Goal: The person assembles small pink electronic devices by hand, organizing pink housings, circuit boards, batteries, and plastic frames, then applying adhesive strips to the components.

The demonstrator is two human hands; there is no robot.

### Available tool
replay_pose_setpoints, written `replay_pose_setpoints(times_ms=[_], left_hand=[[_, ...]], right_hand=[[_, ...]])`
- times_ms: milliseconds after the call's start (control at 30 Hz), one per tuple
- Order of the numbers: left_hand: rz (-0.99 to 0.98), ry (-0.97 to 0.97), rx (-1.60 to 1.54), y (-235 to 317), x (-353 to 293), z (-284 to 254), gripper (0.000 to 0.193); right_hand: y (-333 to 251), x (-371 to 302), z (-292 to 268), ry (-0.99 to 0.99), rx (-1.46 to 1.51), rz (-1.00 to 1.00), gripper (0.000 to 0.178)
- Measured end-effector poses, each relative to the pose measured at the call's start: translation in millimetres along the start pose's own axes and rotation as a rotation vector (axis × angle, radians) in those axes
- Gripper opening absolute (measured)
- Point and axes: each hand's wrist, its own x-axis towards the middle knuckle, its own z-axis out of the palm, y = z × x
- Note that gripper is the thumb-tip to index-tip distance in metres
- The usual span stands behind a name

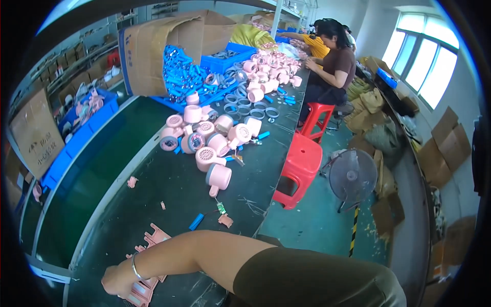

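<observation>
My right hand, with a silver bangle on the wrist, reaches across the dark green table at the lower left. Its fingers are curled in, and what they hold, if anything, is hidden. Flat pink plastic pieces lie beside and under the hand; more of these stick out beyond my forearm. Past the arm rest a blue cylindrical battery, a small pink part and a green circuit board wired to a round pink fan housing. My left hand is out of view.
Several pink fan housings and grey rings are heaped farther along the table. A cardboard box on its side spills blue batteries. Red stools and a floor fan stand right; a person works beyond.
</observation>
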Motion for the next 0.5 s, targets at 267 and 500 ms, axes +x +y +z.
replay_pose_setpoints(times_ms=[267, 500], left_hand=[[-0.784, 0.394, -1.568, 11, 1, -13, 0.057], [-0.907, 0.477, -1.511, -28, -26, 17, 0.041]], right_hand=[[-35, -30, 3, 0.315, 0.18, -0.116, 0.013], [-106, -67, 9, 0.528, -0.331, -0.38, 0.021]])
